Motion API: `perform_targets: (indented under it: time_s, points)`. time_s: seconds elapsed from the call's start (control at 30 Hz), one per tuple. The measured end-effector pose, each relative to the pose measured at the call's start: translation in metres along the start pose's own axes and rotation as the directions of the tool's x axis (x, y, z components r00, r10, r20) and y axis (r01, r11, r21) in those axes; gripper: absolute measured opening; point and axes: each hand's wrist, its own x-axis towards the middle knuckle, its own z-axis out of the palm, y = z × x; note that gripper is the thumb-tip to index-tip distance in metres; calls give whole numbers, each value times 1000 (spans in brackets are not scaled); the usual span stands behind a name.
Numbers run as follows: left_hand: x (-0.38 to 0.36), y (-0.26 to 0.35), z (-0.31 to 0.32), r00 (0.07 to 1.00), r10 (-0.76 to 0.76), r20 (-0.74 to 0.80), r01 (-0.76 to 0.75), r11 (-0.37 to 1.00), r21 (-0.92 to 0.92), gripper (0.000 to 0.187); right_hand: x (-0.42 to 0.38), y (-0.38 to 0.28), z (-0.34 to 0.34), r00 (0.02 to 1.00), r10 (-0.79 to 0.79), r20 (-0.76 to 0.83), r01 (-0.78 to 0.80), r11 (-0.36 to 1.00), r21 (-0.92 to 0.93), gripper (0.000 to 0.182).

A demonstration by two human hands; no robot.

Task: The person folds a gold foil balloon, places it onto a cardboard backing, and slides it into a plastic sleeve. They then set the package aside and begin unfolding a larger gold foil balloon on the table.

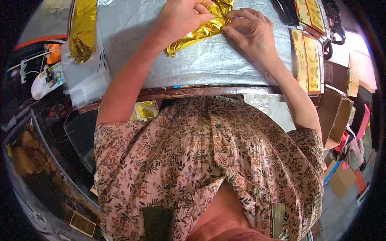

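A crinkled, shiny gold foil piece (pixel 201 33) lies slantwise on the silver-grey covered table (pixel 181 72), its near end drawn to a small tab. My left hand (pixel 185 17) is over its left side, fingers bent and pinching the foil near the top of the view. At its right edge, my right hand (pixel 252 34) has thumb and forefinger closed on the foil, the other fingers curled. The foil's far end runs out of the frame. Another gold foil strip (pixel 83 30) rests at the table's left side.
Clear plastic sleeves (pixel 86 76) overhang the left table corner. Printed FALL packs (pixel 310 64) line the right edge, with black items (pixel 284 11) beside them. Cardboard boxes (pixel 335 114) stand at right. A white skateboard-like object (pixel 46 82) is at left.
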Motion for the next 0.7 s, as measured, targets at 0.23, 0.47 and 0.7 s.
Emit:
perform_targets:
  time_s: [0.23, 0.47, 0.7]
  points:
    - [-2, 2, -6, 999, -15, -37, 15, 1000, 17, 25, 2, 1, 4, 999, 40, -34, -39, 998, 50, 11]
    - [-44, -6, -2, 967, 253, -37, -226, 912, 343, 30, 0, -7, -1, 999, 37, -34, -38, 999, -20, 10]
    - [-28, -20, 10, 983, 168, -76, -148, 964, 223, 24, -1, -1, 3, 999, 25, -38, -23, 998, 57, 12]
